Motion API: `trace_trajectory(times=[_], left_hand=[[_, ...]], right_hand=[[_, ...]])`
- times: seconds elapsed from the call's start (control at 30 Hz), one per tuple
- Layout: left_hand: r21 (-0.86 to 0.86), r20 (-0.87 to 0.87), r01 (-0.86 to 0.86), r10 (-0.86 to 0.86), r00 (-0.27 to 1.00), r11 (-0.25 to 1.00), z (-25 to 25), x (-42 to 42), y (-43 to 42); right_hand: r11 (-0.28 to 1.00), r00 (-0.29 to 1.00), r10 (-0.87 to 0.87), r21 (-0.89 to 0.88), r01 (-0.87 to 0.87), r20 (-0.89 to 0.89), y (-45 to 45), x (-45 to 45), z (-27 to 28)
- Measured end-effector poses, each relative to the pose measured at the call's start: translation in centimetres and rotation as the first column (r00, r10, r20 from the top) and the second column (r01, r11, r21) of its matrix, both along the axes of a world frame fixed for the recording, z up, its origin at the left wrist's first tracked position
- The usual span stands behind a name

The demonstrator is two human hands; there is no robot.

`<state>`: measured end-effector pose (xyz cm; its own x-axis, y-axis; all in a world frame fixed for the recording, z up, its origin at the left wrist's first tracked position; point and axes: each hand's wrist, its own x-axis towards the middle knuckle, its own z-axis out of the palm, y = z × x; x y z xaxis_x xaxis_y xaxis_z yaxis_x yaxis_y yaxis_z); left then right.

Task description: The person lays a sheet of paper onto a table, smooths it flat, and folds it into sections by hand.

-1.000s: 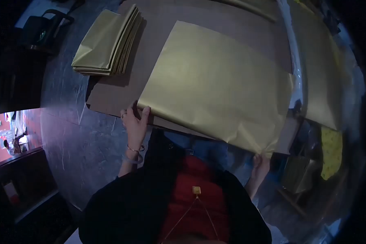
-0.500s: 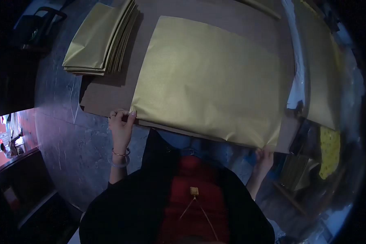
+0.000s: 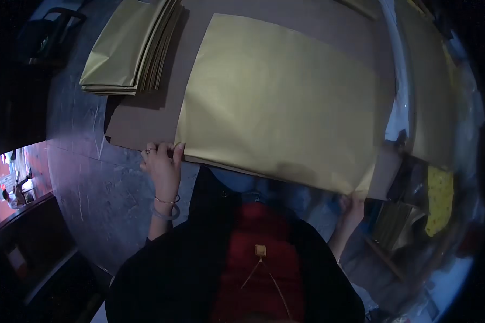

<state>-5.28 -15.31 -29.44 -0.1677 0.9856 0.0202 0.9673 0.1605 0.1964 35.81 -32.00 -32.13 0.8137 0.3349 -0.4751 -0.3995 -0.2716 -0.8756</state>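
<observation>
A large sheet of gold paper lies on a brown cardboard sheet in front of me. My left hand pinches the sheet's near left corner, thumb on top and fingers curled at the edge. At the near right corner, my right hand grips the paper's edge, its fingers partly hidden and dim. Between the two hands the near edge runs fairly straight, with a small crease by the right corner. Bracelets circle my left wrist.
A stack of folded gold paper sits at the upper left. More gold paper lies on the right beyond a white strip. A yellow patterned cloth hangs at the right. A dark machine or case stands far left.
The gold sheet's near edge looks straighter and smoother between the hands, and the wrinkles there have lessened. Both hands keep hold of the corners, with the view shifted slightly.
</observation>
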Motion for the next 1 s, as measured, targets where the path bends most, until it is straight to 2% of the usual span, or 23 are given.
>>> trace_trajectory(times=[0.03,0.1,0.17,0.2,0.23,0.27,0.33,0.37,0.4,0.47,0.7,0.73,0.8,0.83,0.9,1.0], left_hand=[[0.009,-0.030,-0.010,0.010,0.999,1.000,0.0,0.1,0.0],[0.008,-0.018,0.019,-0.019,1.000,1.000,-0.8,-0.8,-0.1],[-0.001,0.005,0.070,-0.070,0.998,0.998,-1.0,-1.0,0.0],[-0.003,-0.040,0.036,-0.036,0.999,0.999,-0.8,-0.7,0.1],[-0.003,-0.084,0.005,-0.005,0.996,1.000,-0.7,-0.4,0.2],[-0.021,-0.025,0.047,-0.048,0.999,0.999,-0.8,-1.2,0.1],[0.022,-0.030,0.082,-0.081,0.996,0.996,-1.6,-1.5,0.0],[0.073,-0.048,0.088,-0.085,0.995,0.993,-1.8,-1.6,-0.1],[0.027,-0.093,0.093,-0.090,0.992,0.995,-1.7,-1.7,0.0],[0.036,-0.080,0.083,-0.080,0.994,0.996,-1.4,-1.3,0.1],[-0.001,-0.056,0.075,-0.075,0.996,0.997,-1.1,-1.3,0.4],[-0.022,-0.063,0.091,-0.092,0.994,0.996,-1.2,-1.8,0.3],[0.053,-0.038,0.125,-0.123,0.992,0.991,-1.9,-2.3,0.6],[0.043,-0.042,0.126,-0.124,0.991,0.991,-2.0,-2.1,0.8],[0.154,-0.072,0.162,-0.152,0.986,0.975,-2.0,-1.7,1.3],[0.130,-0.127,0.138,-0.122,0.984,0.982,-1.8,-0.9,1.4]], right_hand=[[1.000,1.000,-0.004,-0.003,0.004,-0.001,0.2,-0.2,0.2],[0.995,0.993,0.054,-0.089,-0.045,0.108,0.6,-0.8,0.8],[0.994,0.987,0.069,-0.094,-0.056,0.142,0.4,-0.7,0.3],[0.993,0.980,0.094,-0.093,-0.078,0.173,0.3,-0.6,0.2],[0.975,0.971,0.148,-0.195,-0.111,0.187,0.4,-0.4,0.6],[0.976,0.973,0.122,-0.204,-0.081,0.198,0.5,-0.6,1.2],[0.966,0.929,0.189,-0.230,-0.118,0.317,0.9,-1.0,1.8],[0.939,0.887,0.321,-0.234,-0.252,0.333,-0.3,-0.1,0.6],[0.943,0.889,0.306,-0.236,-0.234,0.340,-1.4,0.6,-0.2],[0.973,0.988,0.117,-0.213,-0.093,0.104,-1.1,0.9,0.3],[0.995,0.999,0.032,-0.091,-0.029,0.033,-1.0,0.8,0.0],[0.992,0.992,0.068,-0.116,-0.055,0.103,-1.0,0.7,0.1],[0.982,0.973,0.107,-0.175,-0.071,0.202,0.5,0.5,1.7],[0.980,0.975,0.108,-0.184,-0.072,0.196,1.2,1.0,1.9],[0.988,0.966,0.124,-0.117,-0.099,0.225,2.4,1.8,1.5],[0.979,0.954,0.180,-0.142,-0.149,0.240,3.5,3.2,0.9]])
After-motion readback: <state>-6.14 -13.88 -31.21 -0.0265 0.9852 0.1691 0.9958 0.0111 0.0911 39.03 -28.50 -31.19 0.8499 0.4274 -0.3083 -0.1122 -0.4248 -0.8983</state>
